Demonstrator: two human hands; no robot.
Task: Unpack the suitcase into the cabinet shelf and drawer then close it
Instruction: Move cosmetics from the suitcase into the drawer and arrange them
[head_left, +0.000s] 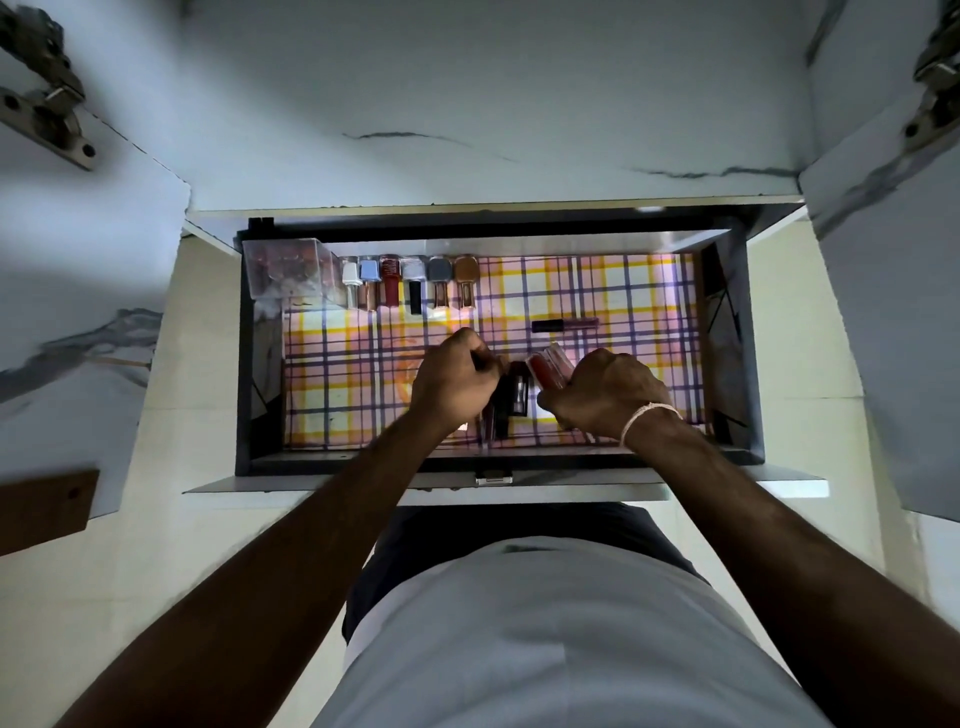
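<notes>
As I am leaning over the open drawer (244, 364), my right hand (605, 392) is curling round a small bunch of red tubes (548, 370), and my left hand (454, 379) is pinching the top of a dark tube (511, 395) beside them, both hovering just above the checked liner (597, 291). These tubes are looking light, stiff and glossy, so I am judging them slippery when bundled; gripping each round its middle, or one at a time by the cap, is likely safest. They are slim, with red or dark bodies. One more tube (565, 326) is lying flat on the liner, apart from my hands. Along the back wall, six small bottles (410, 283) are lying in a tidy row, their caps white, blue, maroon, grey and brown; being probably glass, they are wanting gentle setting-down. Just left of them a clear box (288, 273) is sitting in the corner.
</notes>
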